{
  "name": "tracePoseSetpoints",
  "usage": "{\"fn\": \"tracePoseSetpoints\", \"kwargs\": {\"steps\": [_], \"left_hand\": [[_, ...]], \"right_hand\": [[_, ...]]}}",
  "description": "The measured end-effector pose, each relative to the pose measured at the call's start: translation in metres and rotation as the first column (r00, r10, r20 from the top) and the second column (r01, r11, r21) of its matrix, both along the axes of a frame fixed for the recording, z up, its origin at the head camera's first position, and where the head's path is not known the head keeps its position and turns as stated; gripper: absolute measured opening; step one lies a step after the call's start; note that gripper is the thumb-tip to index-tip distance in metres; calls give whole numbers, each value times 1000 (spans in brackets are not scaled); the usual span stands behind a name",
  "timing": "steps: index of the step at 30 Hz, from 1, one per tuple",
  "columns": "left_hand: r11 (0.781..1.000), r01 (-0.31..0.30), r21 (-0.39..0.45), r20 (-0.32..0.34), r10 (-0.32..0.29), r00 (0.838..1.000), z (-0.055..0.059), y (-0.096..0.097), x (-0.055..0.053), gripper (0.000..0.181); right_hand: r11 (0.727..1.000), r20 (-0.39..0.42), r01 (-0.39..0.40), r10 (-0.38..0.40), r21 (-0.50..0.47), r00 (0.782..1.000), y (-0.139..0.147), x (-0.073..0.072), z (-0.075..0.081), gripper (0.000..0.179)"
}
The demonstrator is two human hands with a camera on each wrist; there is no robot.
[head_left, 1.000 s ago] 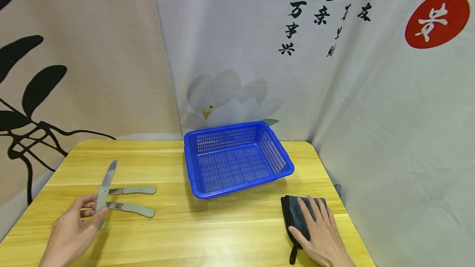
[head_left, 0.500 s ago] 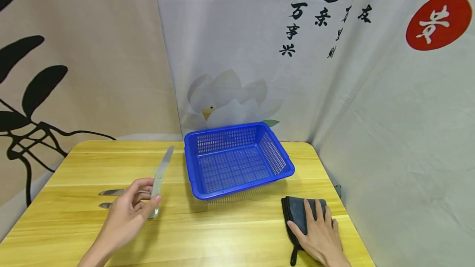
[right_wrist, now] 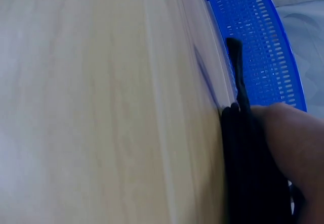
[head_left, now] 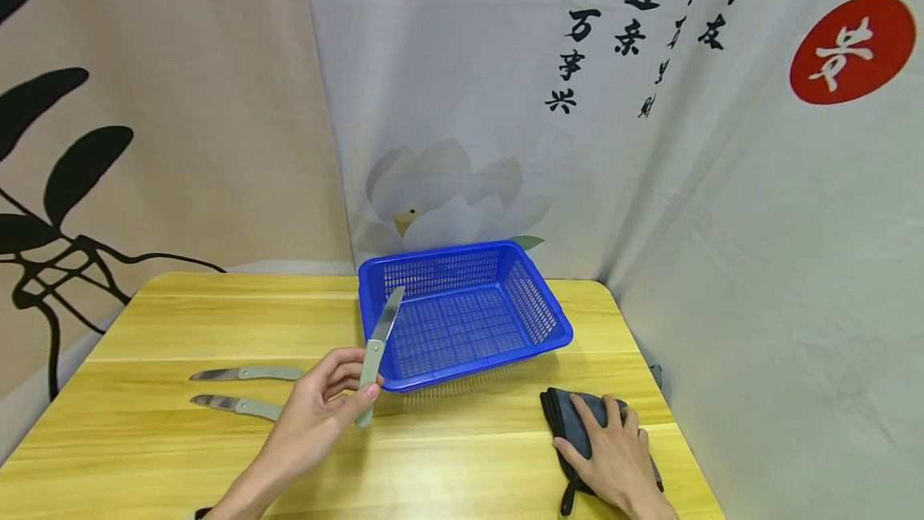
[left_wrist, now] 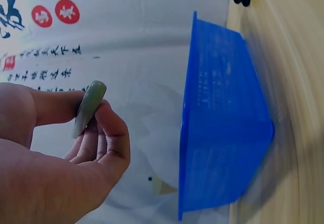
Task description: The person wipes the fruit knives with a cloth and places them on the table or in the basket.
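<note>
- Since half a second ago, the left hand (head_left: 318, 404) has carried the raised knife (head_left: 374, 350) rightward, from open counter (head_left: 462, 464) to the near left corner of the blue basket (head_left: 491, 361); the right hand (head_left: 613, 456) and the folded cloth (head_left: 572, 422) have shifted slightly.
- Blue basket: upright at the back of the counter, its slotted walls and mesh floor showing. In the head view the knife's blade crosses its left side; whether the blade is actually above the inside cannot be told.
- Left hand: thumb and curled fingers pinch the pale green handle, blade pointing up and away. The left wrist view shows the handle's end between them, with the hand apart from the basket.
- Right hand: resting on the dark cloth, fingers spread and somewhat bent; whether they grip it cannot be told. A loop sticks out from the cloth's near edge.
- Two similar knives, the far one (head_left: 245, 374) and the near one (head_left: 249, 405), lie side by side on the left, blades pointing left.
</note>
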State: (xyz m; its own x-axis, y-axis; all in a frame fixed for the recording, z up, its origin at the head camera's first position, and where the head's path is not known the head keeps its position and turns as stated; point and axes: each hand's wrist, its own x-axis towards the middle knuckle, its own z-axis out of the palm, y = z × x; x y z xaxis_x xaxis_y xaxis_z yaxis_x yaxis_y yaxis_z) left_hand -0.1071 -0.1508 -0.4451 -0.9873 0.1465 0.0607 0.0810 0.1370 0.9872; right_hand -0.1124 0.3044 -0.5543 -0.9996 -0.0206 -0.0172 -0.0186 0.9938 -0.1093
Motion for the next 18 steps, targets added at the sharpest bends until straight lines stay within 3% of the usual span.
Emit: {"fn": "tracePoseSetpoints", "kwargs": {"steps": [6,13,18], "left_hand": [[999,11,36,-23,-10,1000,-3,12,1,45],[999,11,48,5,-11,1000,-5,19,0,54],[997,22,69,11,-23,1000,-5,23,-2,57]], "right_hand": [[998,-42,-58,58,-5,997,-8,1,3,61],[993,-56,-121,120,-13,991,-13,0,13,53],[976,-166,-201,186,-83,968,-21,6,33,52]]}}
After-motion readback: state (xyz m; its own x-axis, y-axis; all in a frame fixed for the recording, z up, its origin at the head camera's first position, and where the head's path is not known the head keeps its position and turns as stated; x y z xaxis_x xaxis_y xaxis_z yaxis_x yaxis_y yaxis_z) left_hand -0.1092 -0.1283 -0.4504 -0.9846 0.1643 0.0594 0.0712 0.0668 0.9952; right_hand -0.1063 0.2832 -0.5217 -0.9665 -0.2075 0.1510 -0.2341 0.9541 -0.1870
